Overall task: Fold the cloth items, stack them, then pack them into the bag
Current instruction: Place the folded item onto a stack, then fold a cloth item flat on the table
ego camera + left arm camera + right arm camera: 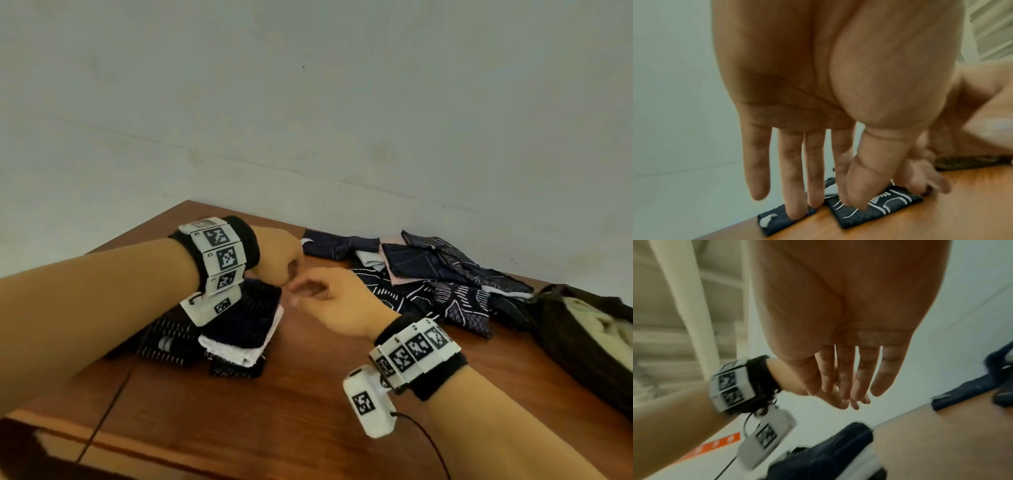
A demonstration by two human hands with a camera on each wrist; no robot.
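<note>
A stack of folded dark patterned cloths (pixel 246 318) with white edges lies at the left of the wooden table (pixel 308 404), under my left wrist. It shows blurred in the right wrist view (pixel 838 451). A heap of unfolded dark cloths (pixel 438 281) spreads at the back right, and parts of it (pixel 879 206) lie beyond my left fingers. My left hand (pixel 291 267) hovers just past the stack, fingers straight (pixel 838 194), holding nothing. My right hand (pixel 305 291) reaches in beside it with relaxed, empty fingers (pixel 842 394). Both hands almost meet above bare wood.
A dark bag (pixel 582 335) with a pale lining lies open at the table's right edge. A thin black cable (pixel 102 411) runs over the front left edge. A pale wall stands close behind the table.
</note>
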